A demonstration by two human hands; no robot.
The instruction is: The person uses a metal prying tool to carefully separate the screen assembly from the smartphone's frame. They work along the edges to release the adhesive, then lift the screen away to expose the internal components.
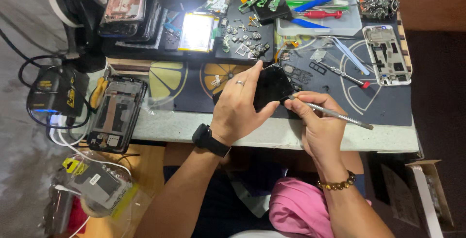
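Nearest me lies pink cloth (298, 206) in my lap. My left hand (240, 107) grips a black panel (272, 88) over the worktop (272, 136) edge; my right hand (315, 121) pinches a metal pry tool (335, 115), tip at the panel's edge. I judge the prying barely begun. The clear tray (320, 24) holds red and blue tools; a small dark tray (245, 41) holds loose parts.
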